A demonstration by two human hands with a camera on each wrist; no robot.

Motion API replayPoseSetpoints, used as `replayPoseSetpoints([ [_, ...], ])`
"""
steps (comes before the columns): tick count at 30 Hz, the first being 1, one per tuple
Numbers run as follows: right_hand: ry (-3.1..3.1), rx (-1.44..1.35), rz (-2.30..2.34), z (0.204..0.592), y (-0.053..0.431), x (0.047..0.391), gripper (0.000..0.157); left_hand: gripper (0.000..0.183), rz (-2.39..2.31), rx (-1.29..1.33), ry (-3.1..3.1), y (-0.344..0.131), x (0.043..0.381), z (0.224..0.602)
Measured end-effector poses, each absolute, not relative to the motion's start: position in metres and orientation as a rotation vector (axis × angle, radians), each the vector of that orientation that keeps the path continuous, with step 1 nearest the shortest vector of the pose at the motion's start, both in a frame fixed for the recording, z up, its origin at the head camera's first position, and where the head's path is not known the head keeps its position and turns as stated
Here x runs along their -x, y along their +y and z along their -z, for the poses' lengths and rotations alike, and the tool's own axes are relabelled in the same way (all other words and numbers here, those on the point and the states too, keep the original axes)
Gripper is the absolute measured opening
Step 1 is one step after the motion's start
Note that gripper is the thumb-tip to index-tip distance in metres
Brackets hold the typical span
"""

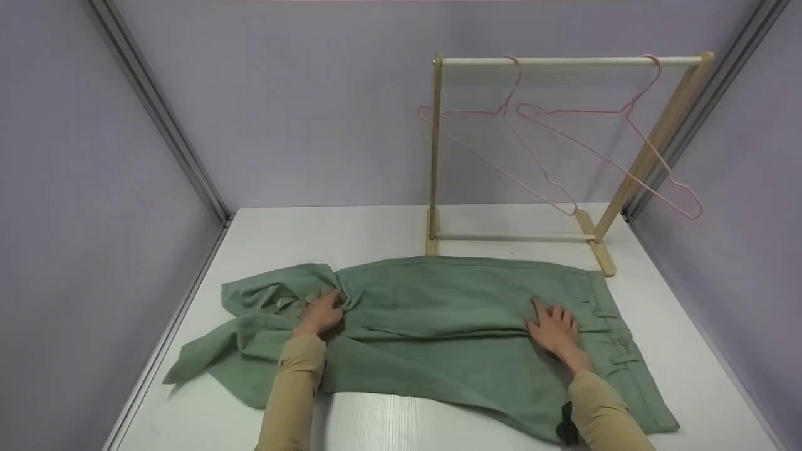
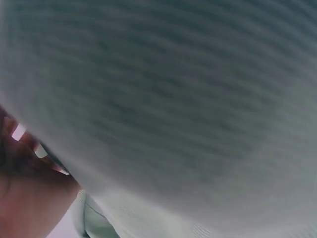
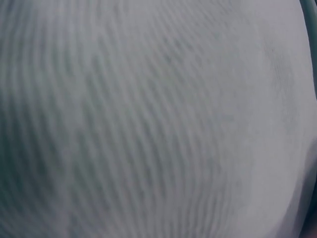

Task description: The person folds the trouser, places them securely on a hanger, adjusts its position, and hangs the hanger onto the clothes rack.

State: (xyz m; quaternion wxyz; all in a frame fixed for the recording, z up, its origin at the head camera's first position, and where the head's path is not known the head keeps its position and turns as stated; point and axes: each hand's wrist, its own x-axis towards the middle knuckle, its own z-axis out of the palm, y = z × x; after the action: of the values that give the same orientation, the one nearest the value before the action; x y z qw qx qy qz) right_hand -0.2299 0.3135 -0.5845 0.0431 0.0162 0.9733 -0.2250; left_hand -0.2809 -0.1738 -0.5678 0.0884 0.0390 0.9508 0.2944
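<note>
A pair of green trousers (image 1: 438, 294) lies sideways across the white table, its waistband with belt loops at the right and its legs at the left, crumpled and spread apart. At the bunched fabric on the left, my left hand (image 1: 321, 313) grips a fold of the trousers with bent fingers. Near the waistband my right hand (image 1: 554, 329) rests on the cloth, fingers spread, beside a long crease. Blurred green cloth (image 2: 163, 99) fills most of the left wrist view, with part of the left hand (image 2: 34, 193) at its edge. In the right wrist view, close cloth (image 3: 148, 119) hides the fingers.
A wooden rack (image 1: 434, 156) stands behind the trousers at the right. Two pink wire hangers, a left one (image 1: 495, 164) and a right one (image 1: 583, 145), hang from its top bar. Grey walls (image 1: 301, 113) enclose the white table (image 1: 369, 232) at the back and sides.
</note>
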Motion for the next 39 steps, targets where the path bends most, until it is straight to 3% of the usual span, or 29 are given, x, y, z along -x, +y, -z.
replayPoseSetpoints([
  [6, 2.999, -0.060, 0.701, 0.586, 0.314, 0.230, 0.058, 0.039, -0.991, -0.155, 2.893, -0.162, 0.286, 0.572],
  [13, 2.977, -0.066, 0.684, 0.584, 0.314, 0.230, 0.058, 0.019, -1.163, -0.279, 2.984, -0.160, 0.289, 0.581],
  [16, 2.973, -0.063, 0.688, 0.583, 0.314, 0.230, 0.058, 0.028, -1.240, -0.237, 3.058, -0.166, 0.289, 0.585],
  [19, 2.965, -0.054, 0.693, 0.585, 0.313, 0.231, 0.058, 0.032, -1.260, -0.058, 3.215, -0.176, 0.288, 0.588],
  [23, 2.969, -0.052, 0.681, 0.586, 0.315, 0.232, 0.058, 0.029, -1.348, 0.419, 3.258, -0.190, 0.283, 0.586],
  [27, 2.982, -0.056, 0.677, 0.587, 0.316, 0.232, 0.059, 0.041, -1.477, 0.762, 3.014, -0.204, 0.278, 0.574],
  [39, 2.982, -0.050, 0.676, 0.587, 0.316, 0.230, 0.059, 0.062, -1.727, 0.774, 2.487, -0.231, 0.272, 0.555],
])
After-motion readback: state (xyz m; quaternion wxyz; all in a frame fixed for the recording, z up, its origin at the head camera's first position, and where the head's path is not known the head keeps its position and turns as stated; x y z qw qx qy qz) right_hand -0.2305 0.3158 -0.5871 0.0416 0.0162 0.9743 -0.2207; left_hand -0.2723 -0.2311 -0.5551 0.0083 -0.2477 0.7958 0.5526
